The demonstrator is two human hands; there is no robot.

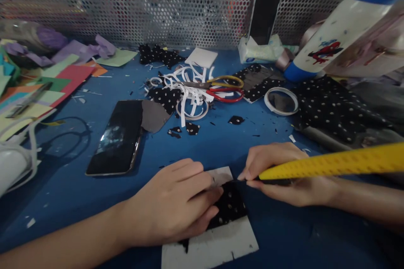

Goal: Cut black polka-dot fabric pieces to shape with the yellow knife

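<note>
My left hand (172, 204) lies on a white card (217, 246) near the front edge, fingers curled and pressing a piece of black dotted fabric (229, 208) onto it. My right hand (277, 174) is just right of the fabric, closed in a pinch on the end of a long yellow tool (334, 163) that runs off to the right like a cutter or ruler. Its tip meets the top edge of the fabric. Both hands rest on the blue table (78, 193).
A black phone (118, 136) lies left of centre. Scissors (221, 88), white paper strips (189, 92) and fabric scraps sit behind. A tape roll (280, 101), dotted fabric (334, 109), a white bottle (341, 29) and a propped phone (265, 10) are at right. Coloured paper (41, 88) piles at left.
</note>
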